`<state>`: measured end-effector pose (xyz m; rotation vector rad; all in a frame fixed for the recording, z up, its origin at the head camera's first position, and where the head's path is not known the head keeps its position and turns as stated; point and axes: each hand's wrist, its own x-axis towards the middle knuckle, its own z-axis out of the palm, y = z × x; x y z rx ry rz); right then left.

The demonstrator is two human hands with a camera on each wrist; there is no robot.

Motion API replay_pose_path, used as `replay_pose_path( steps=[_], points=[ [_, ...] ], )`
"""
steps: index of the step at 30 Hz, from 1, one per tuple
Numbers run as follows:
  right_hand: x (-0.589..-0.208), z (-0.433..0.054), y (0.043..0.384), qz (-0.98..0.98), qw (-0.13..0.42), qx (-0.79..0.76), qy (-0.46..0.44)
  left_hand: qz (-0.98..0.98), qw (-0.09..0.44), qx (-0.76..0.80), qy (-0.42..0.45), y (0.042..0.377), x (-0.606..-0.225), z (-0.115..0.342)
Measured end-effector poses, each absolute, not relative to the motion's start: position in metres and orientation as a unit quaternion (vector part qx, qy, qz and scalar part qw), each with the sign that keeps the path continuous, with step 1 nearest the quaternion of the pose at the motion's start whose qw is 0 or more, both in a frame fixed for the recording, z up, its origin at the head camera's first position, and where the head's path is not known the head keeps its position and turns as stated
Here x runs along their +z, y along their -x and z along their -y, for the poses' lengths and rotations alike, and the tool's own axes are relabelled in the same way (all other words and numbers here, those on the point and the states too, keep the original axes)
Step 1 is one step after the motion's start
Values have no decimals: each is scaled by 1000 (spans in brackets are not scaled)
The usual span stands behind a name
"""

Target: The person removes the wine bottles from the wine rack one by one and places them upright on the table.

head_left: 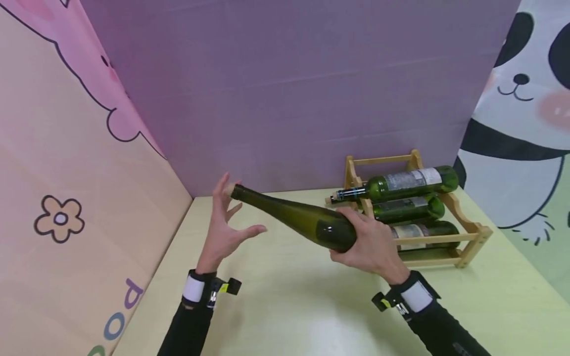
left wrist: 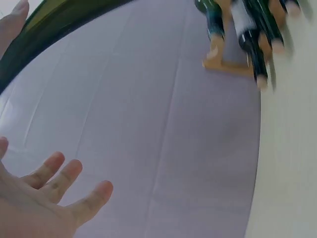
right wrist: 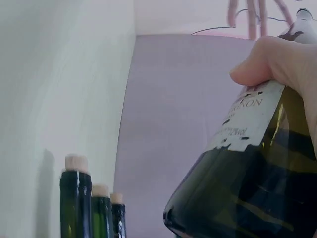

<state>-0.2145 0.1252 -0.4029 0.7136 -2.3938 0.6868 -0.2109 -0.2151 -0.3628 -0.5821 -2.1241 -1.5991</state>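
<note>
A dark green wine bottle [head_left: 294,215] is held in the air above the table, tilted with its corked neck up to the left. My right hand [head_left: 371,240] grips its body near the base. In the right wrist view, a white label [right wrist: 247,119] shows on the bottle beneath the thumb. My left hand [head_left: 220,237] is raised beside the neck, its fingers spread and thumb held apart. Whether a fingertip touches the cork [head_left: 229,189] is unclear. In the left wrist view, the bottle's neck [left wrist: 54,25] crosses the upper left corner.
A wooden wine rack [head_left: 474,237] stands at the right of the pale table [head_left: 276,306], close behind my right hand. Several green bottles lie in it, including a labelled top one [head_left: 414,180], corks facing left. A purple backdrop [head_left: 285,99] rises behind.
</note>
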Motion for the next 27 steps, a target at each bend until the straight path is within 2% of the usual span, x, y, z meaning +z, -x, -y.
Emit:
replay_pose_path(
  steps=[6, 11, 16, 27],
  points=[
    [-409, -118, 209, 871, 220, 362, -250, 686, 151, -664, 254, 213, -364, 192],
    [-415, -112, 203, 850, 137, 461, -216, 607, 96, -736, 284, 216, -361, 166],
    [-427, -107, 199, 825, 57, 528, -194, 567, 62, -766, 295, 220, -358, 140],
    [-456, -95, 199, 745, -2, 617, -254, 600, 29, -751, 274, 220, -353, 98]
  ],
)
